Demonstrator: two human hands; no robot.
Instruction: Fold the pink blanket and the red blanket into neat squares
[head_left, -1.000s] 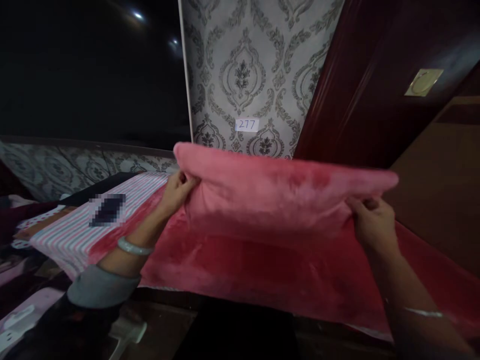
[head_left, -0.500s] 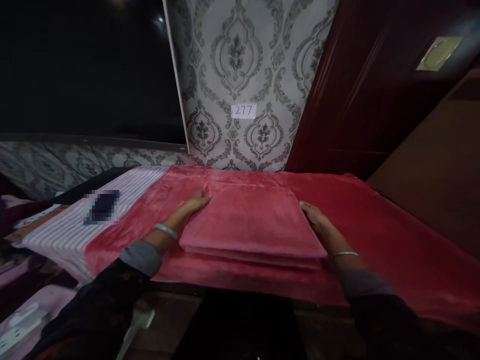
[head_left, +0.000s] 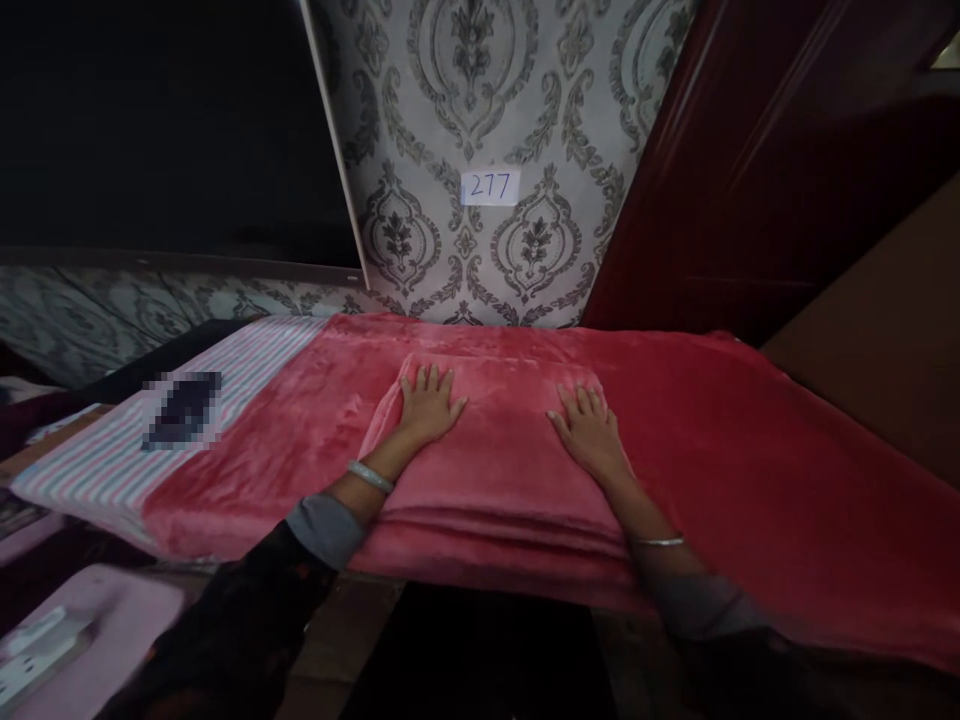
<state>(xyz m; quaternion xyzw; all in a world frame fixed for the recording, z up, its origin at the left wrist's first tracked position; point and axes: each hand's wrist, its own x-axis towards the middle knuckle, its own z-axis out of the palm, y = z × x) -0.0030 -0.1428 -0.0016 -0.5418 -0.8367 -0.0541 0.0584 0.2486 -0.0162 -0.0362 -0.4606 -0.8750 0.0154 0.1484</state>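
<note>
Left hand (head_left: 429, 408), open, palm down, right hand (head_left: 589, 432), open, palm down (a matched pair), well apart, left forearm (head_left: 386, 458) and right forearm (head_left: 622, 490) angled inward

The only legible text is the number "277", written by hand in dark ink on a small white paper label (head_left: 490, 187). The digits run in one line across the label, which sits on grey-and-white damask wallpaper (head_left: 450, 262) at the upper middle of the frame, between two of the wallpaper's large medallions. At the left of the frame, a dark pixelated patch (head_left: 182, 410) lies over a pink-and-grey striped cloth (head_left: 97, 470); it is blurred, and nothing can be read there. The metal plate on the dark red door in the other views is cut off at the top right edge, and no marking on it can be read.
</note>
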